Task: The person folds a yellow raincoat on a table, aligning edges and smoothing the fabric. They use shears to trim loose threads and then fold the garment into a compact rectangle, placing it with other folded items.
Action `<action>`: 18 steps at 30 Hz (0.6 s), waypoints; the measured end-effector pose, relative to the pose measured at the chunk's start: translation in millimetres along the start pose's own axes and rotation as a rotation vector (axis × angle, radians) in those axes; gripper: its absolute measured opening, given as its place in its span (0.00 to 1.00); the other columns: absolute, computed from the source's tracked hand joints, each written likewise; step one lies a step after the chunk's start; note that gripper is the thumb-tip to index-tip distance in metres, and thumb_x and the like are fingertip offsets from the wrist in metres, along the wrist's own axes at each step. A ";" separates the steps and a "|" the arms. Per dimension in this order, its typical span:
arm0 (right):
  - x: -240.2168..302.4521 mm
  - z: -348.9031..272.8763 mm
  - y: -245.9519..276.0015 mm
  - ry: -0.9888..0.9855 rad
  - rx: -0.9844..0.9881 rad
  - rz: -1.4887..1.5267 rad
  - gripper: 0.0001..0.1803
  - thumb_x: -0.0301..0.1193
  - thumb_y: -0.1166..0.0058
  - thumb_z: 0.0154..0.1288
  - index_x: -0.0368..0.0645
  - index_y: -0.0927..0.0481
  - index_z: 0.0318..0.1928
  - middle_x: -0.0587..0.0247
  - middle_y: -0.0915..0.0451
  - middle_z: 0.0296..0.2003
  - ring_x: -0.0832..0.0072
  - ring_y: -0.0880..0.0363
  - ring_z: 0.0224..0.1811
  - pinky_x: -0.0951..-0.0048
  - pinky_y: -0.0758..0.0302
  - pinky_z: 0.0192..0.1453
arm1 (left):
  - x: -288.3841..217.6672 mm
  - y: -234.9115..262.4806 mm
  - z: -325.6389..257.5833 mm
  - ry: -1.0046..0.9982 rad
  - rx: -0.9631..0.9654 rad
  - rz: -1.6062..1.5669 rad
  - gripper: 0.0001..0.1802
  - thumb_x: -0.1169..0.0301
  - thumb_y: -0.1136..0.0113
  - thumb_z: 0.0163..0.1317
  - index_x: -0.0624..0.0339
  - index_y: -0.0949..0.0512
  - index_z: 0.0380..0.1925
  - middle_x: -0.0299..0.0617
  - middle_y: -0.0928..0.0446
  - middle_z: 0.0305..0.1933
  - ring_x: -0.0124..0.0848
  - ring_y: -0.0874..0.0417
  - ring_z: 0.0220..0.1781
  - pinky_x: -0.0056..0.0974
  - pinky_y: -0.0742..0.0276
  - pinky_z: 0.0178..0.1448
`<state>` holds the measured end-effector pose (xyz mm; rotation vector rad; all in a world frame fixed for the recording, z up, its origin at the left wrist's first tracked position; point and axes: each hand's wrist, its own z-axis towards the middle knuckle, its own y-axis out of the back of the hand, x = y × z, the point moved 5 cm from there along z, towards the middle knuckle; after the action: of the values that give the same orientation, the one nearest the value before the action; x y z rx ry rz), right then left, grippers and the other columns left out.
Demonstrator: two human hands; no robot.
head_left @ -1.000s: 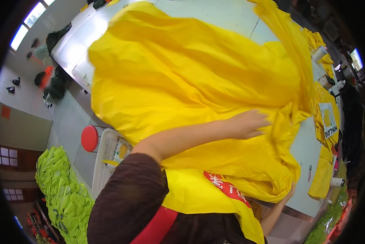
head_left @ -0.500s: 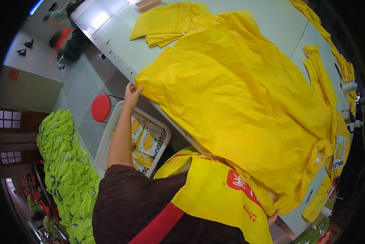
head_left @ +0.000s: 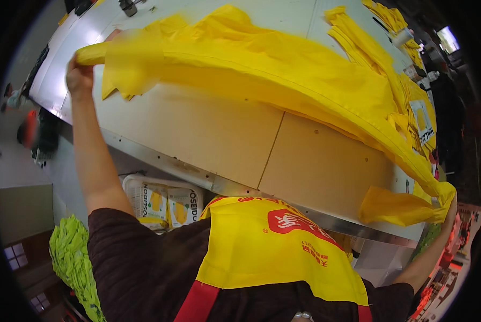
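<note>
- Yellow, thin, smooth fabric (head_left: pixel 299 88) is pinched at its far left end by the bare left hand (head_left: pixel 80 79), whose fingers are curled closed around the edge.
- Bunched yellow cloth of the same piece is gripped at the other end by the bare right hand (head_left: pixel 450 210); its fingers are partly hidden behind the folds.
- Between the two hands the fabric stretches in a long, bowed band, its near edge rolled or folded, its far part spread over the pale, flat surface (head_left: pixel 208 139). A loose yellow flap hangs beside the right hand, over the surface's near metal edge.
- Just inside the left hand, part of the yellow material is blurred.
- Narrow yellow cloth strips (head_left: pixel 353 40) lie on the far right of the surface, near a white spool (head_left: pixel 403 37); a white printed sheet with a yellow picture (head_left: pixel 422 119) lies nearer the right hand.
- Below the near edge, left of the yellow apron with a red patch (head_left: pixel 251 241), stands a white plastic basket (head_left: pixel 144 177) holding flat printed packages (head_left: pixel 181 206).
- Farther out, lower left, rises a lime-green crumpled heap (head_left: pixel 74 263).
</note>
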<state>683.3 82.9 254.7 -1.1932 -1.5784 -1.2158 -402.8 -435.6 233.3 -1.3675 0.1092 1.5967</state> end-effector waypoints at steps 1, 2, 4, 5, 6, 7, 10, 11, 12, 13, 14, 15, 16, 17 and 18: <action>-2.7 -15.7 0.9 0.014 0.062 -0.019 0.26 0.47 0.62 0.69 0.42 0.33 0.58 0.66 0.27 0.52 0.74 0.28 0.52 0.72 0.31 0.54 | -19.3 13.1 1.6 -0.040 0.002 -0.020 0.13 0.68 0.57 0.65 0.65 0.25 0.36 0.45 0.22 0.40 0.35 0.21 0.44 0.39 0.29 0.53; -15.3 -41.7 -15.4 -0.100 0.114 0.058 0.26 0.47 0.61 0.69 0.42 0.33 0.58 0.66 0.27 0.52 0.73 0.28 0.52 0.72 0.31 0.54 | -26.0 29.5 -7.8 -0.090 -0.123 0.019 0.14 0.69 0.59 0.65 0.68 0.26 0.38 0.47 0.22 0.42 0.36 0.22 0.46 0.40 0.28 0.53; -46.6 -92.6 -24.5 -0.262 0.136 0.042 0.25 0.46 0.59 0.68 0.41 0.33 0.58 0.66 0.27 0.52 0.73 0.27 0.51 0.71 0.29 0.52 | 1.0 68.5 -52.7 -0.103 -0.519 0.092 0.17 0.69 0.61 0.64 0.71 0.28 0.45 0.49 0.24 0.47 0.40 0.23 0.50 0.42 0.28 0.57; -67.5 -116.1 -14.2 -0.315 0.097 -0.053 0.25 0.45 0.58 0.68 0.41 0.33 0.57 0.65 0.26 0.51 0.73 0.26 0.51 0.70 0.28 0.51 | 32.0 67.6 -82.5 -0.052 -0.672 0.110 0.18 0.68 0.60 0.64 0.71 0.29 0.48 0.50 0.26 0.50 0.41 0.25 0.53 0.42 0.29 0.58; -101.9 -128.4 -1.6 -0.361 0.099 -0.069 0.25 0.45 0.57 0.67 0.41 0.33 0.57 0.65 0.26 0.51 0.73 0.26 0.50 0.69 0.27 0.50 | 55.3 77.3 -114.3 -0.007 -0.671 0.114 0.19 0.67 0.58 0.64 0.70 0.30 0.49 0.50 0.26 0.51 0.40 0.26 0.54 0.42 0.30 0.59; -138.9 -133.4 5.9 -0.410 0.108 -0.082 0.25 0.44 0.55 0.66 0.41 0.33 0.57 0.64 0.26 0.51 0.72 0.25 0.48 0.68 0.26 0.49 | 75.7 87.8 -144.3 0.060 -0.723 0.151 0.20 0.66 0.57 0.65 0.70 0.31 0.50 0.50 0.28 0.53 0.39 0.26 0.55 0.41 0.31 0.59; -194.4 -157.1 -44.9 -0.482 0.092 -0.039 0.24 0.42 0.54 0.66 0.38 0.31 0.55 0.59 0.24 0.49 0.69 0.24 0.48 0.67 0.26 0.48 | 132.8 147.4 -230.4 0.288 -0.785 0.109 0.20 0.65 0.58 0.66 0.68 0.33 0.53 0.47 0.29 0.56 0.37 0.27 0.56 0.40 0.32 0.60; -208.8 -161.2 -50.8 -0.533 0.062 -0.069 0.24 0.41 0.53 0.65 0.35 0.31 0.54 0.57 0.24 0.49 0.65 0.24 0.48 0.66 0.27 0.49 | 148.3 165.8 -251.5 0.368 -0.916 0.135 0.21 0.65 0.59 0.67 0.69 0.34 0.53 0.49 0.30 0.56 0.39 0.28 0.56 0.41 0.32 0.60; -221.6 -154.3 -47.8 -0.583 0.090 -0.558 0.24 0.39 0.53 0.64 0.34 0.31 0.54 0.54 0.24 0.49 0.62 0.24 0.49 0.65 0.27 0.50 | 152.4 197.0 -265.8 0.385 -0.788 0.153 0.21 0.66 0.55 0.65 0.67 0.36 0.55 0.51 0.30 0.55 0.41 0.29 0.56 0.42 0.32 0.60; -219.9 -156.2 -42.5 -0.611 0.083 -1.066 0.24 0.37 0.53 0.63 0.33 0.32 0.54 0.52 0.24 0.48 0.59 0.25 0.49 0.64 0.28 0.51 | 153.0 177.8 -266.8 0.258 -1.053 0.563 0.24 0.67 0.50 0.62 0.66 0.37 0.56 0.55 0.33 0.55 0.47 0.31 0.57 0.46 0.35 0.61; -219.5 -152.6 -39.6 -0.627 0.090 -1.565 0.24 0.36 0.52 0.62 0.32 0.32 0.54 0.49 0.25 0.48 0.57 0.25 0.49 0.63 0.28 0.52 | 143.1 128.1 -255.1 0.272 -1.158 1.072 0.26 0.67 0.47 0.60 0.65 0.37 0.57 0.55 0.34 0.57 0.48 0.33 0.59 0.48 0.38 0.63; -192.3 -143.5 -72.6 -0.432 -0.056 -1.510 0.25 0.34 0.52 0.60 0.30 0.33 0.54 0.45 0.27 0.50 0.53 0.28 0.52 0.62 0.31 0.56 | 126.8 80.4 -248.4 0.265 -1.241 1.601 0.28 0.67 0.45 0.58 0.65 0.37 0.57 0.56 0.36 0.58 0.49 0.36 0.60 0.50 0.41 0.64; -159.8 -141.0 -119.3 -0.242 -0.202 -1.435 0.26 0.33 0.51 0.58 0.29 0.34 0.55 0.41 0.30 0.52 0.50 0.31 0.55 0.61 0.35 0.60 | 127.5 52.6 -235.1 0.142 -0.978 1.798 0.29 0.66 0.44 0.58 0.65 0.38 0.58 0.56 0.37 0.59 0.50 0.38 0.62 0.50 0.44 0.65; -148.4 -136.4 -159.7 0.035 -0.208 -1.332 0.26 0.33 0.50 0.58 0.30 0.34 0.55 0.40 0.33 0.55 0.51 0.35 0.58 0.59 0.39 0.62 | 135.3 27.3 -220.9 0.010 -0.683 1.961 0.30 0.65 0.43 0.57 0.65 0.39 0.59 0.56 0.38 0.61 0.50 0.40 0.64 0.50 0.47 0.66; -141.9 -133.6 -196.7 0.305 -0.215 -1.221 0.26 0.33 0.50 0.58 0.31 0.34 0.55 0.39 0.35 0.57 0.51 0.39 0.62 0.57 0.43 0.65 | 150.0 1.7 -212.6 -0.125 -0.373 2.093 0.32 0.64 0.43 0.57 0.65 0.40 0.59 0.56 0.40 0.62 0.50 0.43 0.66 0.50 0.49 0.68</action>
<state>532.1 -94.9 105.6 0.0154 -1.9777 -2.2098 -236.2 -477.7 37.9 -1.2106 1.6648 3.4155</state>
